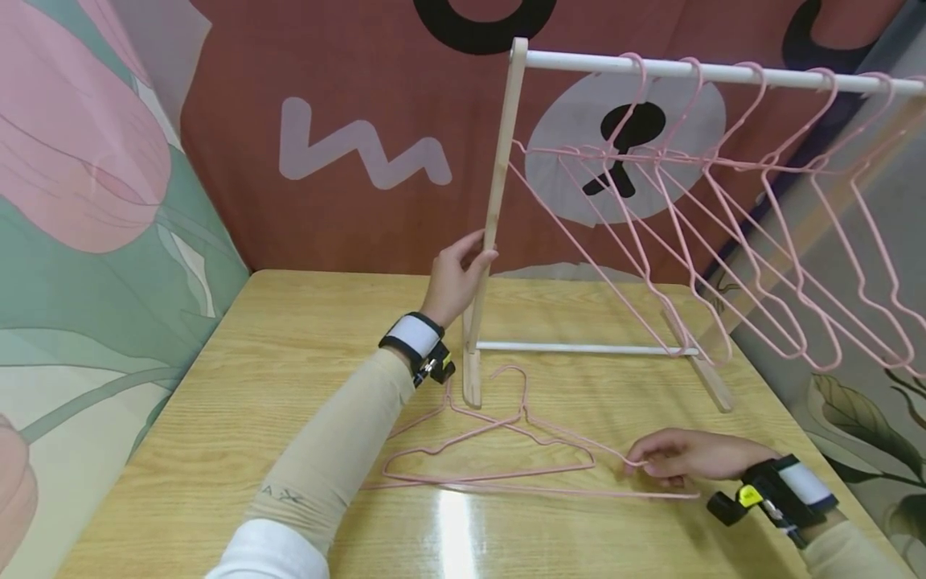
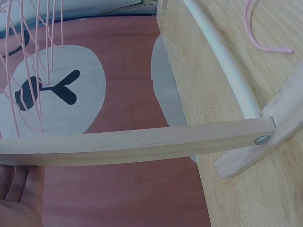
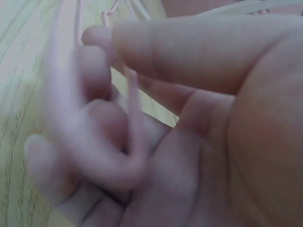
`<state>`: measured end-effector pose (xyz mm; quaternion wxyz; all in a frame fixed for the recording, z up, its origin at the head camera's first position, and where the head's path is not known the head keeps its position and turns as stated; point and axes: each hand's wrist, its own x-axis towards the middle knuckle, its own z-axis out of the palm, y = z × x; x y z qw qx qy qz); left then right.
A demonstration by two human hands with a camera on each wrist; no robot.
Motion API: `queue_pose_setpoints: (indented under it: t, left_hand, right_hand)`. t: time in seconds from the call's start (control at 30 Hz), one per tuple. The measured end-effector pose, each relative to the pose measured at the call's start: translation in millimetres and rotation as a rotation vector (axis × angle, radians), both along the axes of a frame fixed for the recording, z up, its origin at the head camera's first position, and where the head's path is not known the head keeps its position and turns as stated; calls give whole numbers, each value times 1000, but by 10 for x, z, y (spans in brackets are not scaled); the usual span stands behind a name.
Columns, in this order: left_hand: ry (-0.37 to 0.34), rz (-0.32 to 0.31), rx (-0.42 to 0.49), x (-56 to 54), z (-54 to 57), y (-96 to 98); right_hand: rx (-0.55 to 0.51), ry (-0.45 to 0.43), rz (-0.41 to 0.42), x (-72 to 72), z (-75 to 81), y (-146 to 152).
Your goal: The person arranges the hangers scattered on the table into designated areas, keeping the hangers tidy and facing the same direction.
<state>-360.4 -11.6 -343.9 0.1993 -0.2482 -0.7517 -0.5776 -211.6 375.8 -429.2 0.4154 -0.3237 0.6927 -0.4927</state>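
Note:
In the head view, my left hand [image 1: 457, 277] holds the upright wooden post [image 1: 504, 149] of a small clothes rack, its thumb at the front edge. The left wrist view shows that post [image 2: 142, 144] across the middle, with the fingers [image 2: 21, 189] against its lower side. Low on the right, my right hand [image 1: 690, 456] pinches one end of a pink clothes hanger [image 1: 579, 438]. Up close, the hanger's bent end [image 3: 130, 170] lies between thumb and curled fingers. A second pink hanger [image 1: 427, 452] overlaps it at the table.
Several pink hangers [image 1: 752, 165] hang from the rack's white top bar [image 1: 579, 61] toward the right. A white lower bar [image 1: 579, 348] joins the wooden feet [image 1: 472, 378] on the wooden table [image 1: 217, 418]. Patterned cloth [image 1: 347, 225] stands behind the table.

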Motion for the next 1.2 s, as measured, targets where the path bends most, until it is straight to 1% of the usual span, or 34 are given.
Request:
queue_pose_setpoints:
  t: [0.13,0.2,0.37,0.47,0.6,0.9,1.07,1.2]
  left_hand:
    - [-8,-3,6,6,-11,-4]
    - [-12,-1,9,5,-18,-5]
    - [-12,-1,8,0,-24,-5]
    - [-13,-5,10,6,-20,-5]
    - [-12,-7,14,7,-18,-9]
    - [-4,-3,1,0,-12,-5]
    - [4,-8,5,0,-2,-2]
    - [7,-9,3,1,1,0]
  right_hand:
    - [-21,-60,-42,9,8,24]
    - [-49,-106,-62,14,18,23]
    - [-150,-219,-63,25,45,5]
    - [-179,-253,-73,40,66,1]
    - [-196,-269,-99,53,89,-8]
    - [-252,-249,-119,72,135,-2]
    - [-293,-274,-110,78,163,-19]
    - [-347,-306,-97,92,183,-42]
